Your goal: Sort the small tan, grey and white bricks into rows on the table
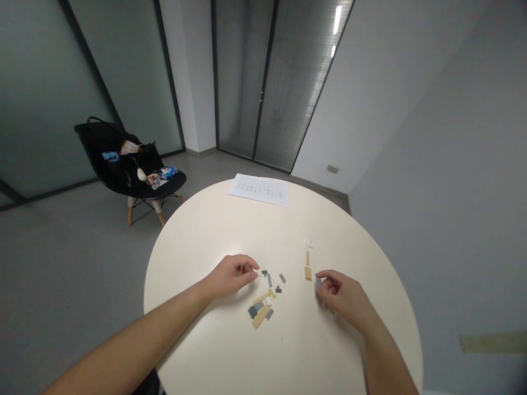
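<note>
Small plastic bricks [260,310] are lying scattered on the round white tabletop [197,241], right between your hands. Your right hand [341,299] is pinching a grey brick [318,281] in its fingers, while your left hand [228,276] is curling its fingers together, and I can't tell if they're gripping anything. A careless wrist sweep could scatter the loose pieces, and the printed sheet [259,190] is lying well beyond them.
</note>
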A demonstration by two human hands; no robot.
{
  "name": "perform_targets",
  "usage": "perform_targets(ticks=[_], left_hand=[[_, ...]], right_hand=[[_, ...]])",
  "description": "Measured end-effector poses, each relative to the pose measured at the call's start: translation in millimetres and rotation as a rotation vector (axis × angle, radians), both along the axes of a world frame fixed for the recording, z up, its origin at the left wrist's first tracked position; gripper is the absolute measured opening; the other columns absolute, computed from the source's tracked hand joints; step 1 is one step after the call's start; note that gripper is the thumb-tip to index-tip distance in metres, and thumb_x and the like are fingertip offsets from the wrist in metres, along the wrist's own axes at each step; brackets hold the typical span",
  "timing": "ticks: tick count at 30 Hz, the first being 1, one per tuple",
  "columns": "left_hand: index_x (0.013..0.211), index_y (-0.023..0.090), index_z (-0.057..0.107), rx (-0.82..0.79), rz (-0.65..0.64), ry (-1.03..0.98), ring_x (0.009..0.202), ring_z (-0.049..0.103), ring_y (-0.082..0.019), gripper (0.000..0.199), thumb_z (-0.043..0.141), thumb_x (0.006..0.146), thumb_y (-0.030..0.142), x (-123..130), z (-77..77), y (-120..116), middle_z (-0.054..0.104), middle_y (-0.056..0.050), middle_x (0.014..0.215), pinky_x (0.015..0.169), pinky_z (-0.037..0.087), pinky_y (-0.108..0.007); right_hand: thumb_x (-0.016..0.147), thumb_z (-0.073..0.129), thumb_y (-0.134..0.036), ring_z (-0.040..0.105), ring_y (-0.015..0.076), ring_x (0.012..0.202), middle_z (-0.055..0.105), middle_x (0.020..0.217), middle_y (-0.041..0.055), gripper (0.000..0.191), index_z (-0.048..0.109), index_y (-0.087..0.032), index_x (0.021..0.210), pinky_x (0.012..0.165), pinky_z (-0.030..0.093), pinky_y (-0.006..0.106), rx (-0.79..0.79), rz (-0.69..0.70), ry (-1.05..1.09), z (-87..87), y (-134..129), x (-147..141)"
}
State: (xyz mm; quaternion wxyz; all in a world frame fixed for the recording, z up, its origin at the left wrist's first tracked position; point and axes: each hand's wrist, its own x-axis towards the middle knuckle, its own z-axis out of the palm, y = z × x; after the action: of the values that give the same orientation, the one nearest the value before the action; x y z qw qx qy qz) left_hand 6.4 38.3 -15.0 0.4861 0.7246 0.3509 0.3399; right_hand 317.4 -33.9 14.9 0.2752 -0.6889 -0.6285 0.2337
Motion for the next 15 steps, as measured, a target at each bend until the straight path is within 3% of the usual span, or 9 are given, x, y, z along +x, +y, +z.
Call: perform_targets(ticks=[7,15], left_hand=[[0.088,0.014,0.071,0.063,0.003,0.075,0.067,0.056,-0.013,0.019,0.064,0.082,0.030,1,3.3,-1,0.066,-0.004,0.075,0.062,0.043,-0.024],[0.085,0.015,0.071,0.090,0.001,0.082,0.068,0.056,-0.013,0.016,0.063,0.082,0.029,0,5.6,-1,0.067,-0.005,0.076,0.062,0.044,-0.024]], right_hand=[[0.071,0.056,-0.031,0.055,0.0134,0.049,0.059,0.056,-0.0041,0.023,0.063,-0.020,0.090,0.049,0.042,0.025,0.065,-0.050,-0.037,-2.6,3,4],[0.078,0.055,-0.038,0.063,0.0190,0.063,0.070,0.072,0.0036,0.034,0.071,-0.017,0.101,0.064,0.048,0.032,0.108,-0.081,-0.205,-20.9,11,20]])
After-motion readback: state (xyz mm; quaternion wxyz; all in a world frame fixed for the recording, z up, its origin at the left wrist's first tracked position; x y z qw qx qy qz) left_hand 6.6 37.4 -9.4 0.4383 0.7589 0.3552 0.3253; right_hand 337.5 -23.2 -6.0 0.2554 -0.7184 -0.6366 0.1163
